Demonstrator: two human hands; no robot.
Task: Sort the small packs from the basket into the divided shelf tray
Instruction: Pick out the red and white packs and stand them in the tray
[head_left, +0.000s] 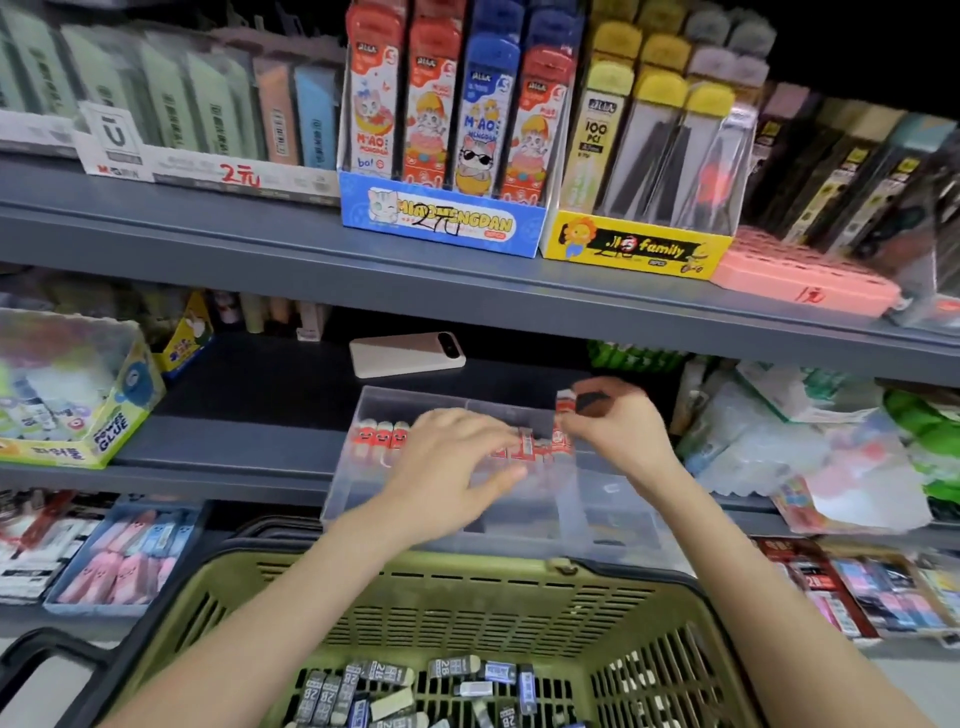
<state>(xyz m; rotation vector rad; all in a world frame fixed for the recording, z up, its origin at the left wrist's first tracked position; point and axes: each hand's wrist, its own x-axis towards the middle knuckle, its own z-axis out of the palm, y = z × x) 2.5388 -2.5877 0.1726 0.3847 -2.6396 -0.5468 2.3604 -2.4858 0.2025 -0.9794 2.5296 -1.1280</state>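
Note:
A clear divided tray (519, 525) sits on the middle shelf, just beyond the olive-green basket (467, 587). Red-and-white small packs (382, 436) stand in its back-left compartment, and more red packs (540, 447) lie in the back-right part. My left hand (457, 467) hovers over the tray's middle, fingers spread, holding nothing. My right hand (618, 426) is at the tray's back right, fingers pinched on a red-and-black small pack (584, 397). Several black, white and blue "2B" packs (415, 691) lie in the basket bottom.
A pale phone (405, 353) lies flat on the shelf behind the tray. A glue box (78, 395) stands at the left, plastic bags (810, 441) at the right. Display boxes fill the upper shelf (260, 244); more trays of stationery sit on the shelf below.

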